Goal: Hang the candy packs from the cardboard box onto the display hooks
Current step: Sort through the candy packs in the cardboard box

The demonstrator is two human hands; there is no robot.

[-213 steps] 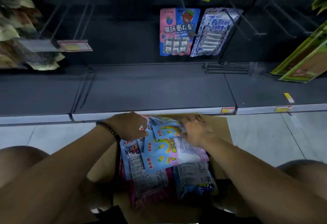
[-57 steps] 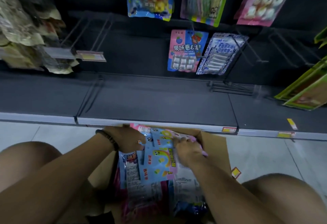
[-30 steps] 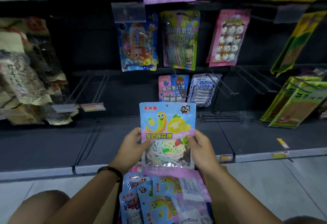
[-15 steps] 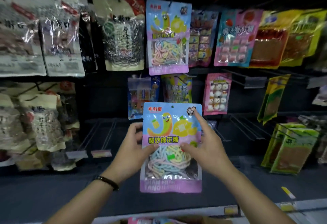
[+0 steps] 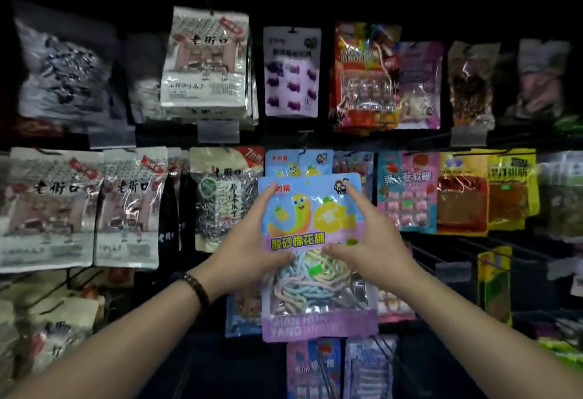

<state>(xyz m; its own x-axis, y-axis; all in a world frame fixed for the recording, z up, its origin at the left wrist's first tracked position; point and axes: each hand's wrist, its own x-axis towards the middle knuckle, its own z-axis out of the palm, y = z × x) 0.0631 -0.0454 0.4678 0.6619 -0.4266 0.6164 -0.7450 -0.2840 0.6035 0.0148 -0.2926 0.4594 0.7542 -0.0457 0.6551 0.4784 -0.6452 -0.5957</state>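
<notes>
Candy pack (image 5: pixel 315 231) raised to the display, clasped on both sides

Was held upright, printed front toward the camera, between the left hand (image 5: pixel 252 247) and the right hand (image 5: pixel 369 250). Covered most of a matching pack (image 5: pixel 299 162) hanging just behind, leaving only that one's top strip in sight. Was pinched at the left side with the thumb on the clear window and the fingers running up the edge. Was pinched at the right side likewise, thumb laid across the front, index finger stretched toward the top corner. Noted a dark bracelet (image 5: pixel 197 288) on the left wrist. Sat level with the middle row, between white pouches (image 5: pixel 129 206) on the left and a teal-and-pink pack (image 5: pixel 407 190) on the right, below a pale pack with purple shapes (image 5: pixel 291 70). Could not tell whether the hanging hole had met a hook.
</notes>
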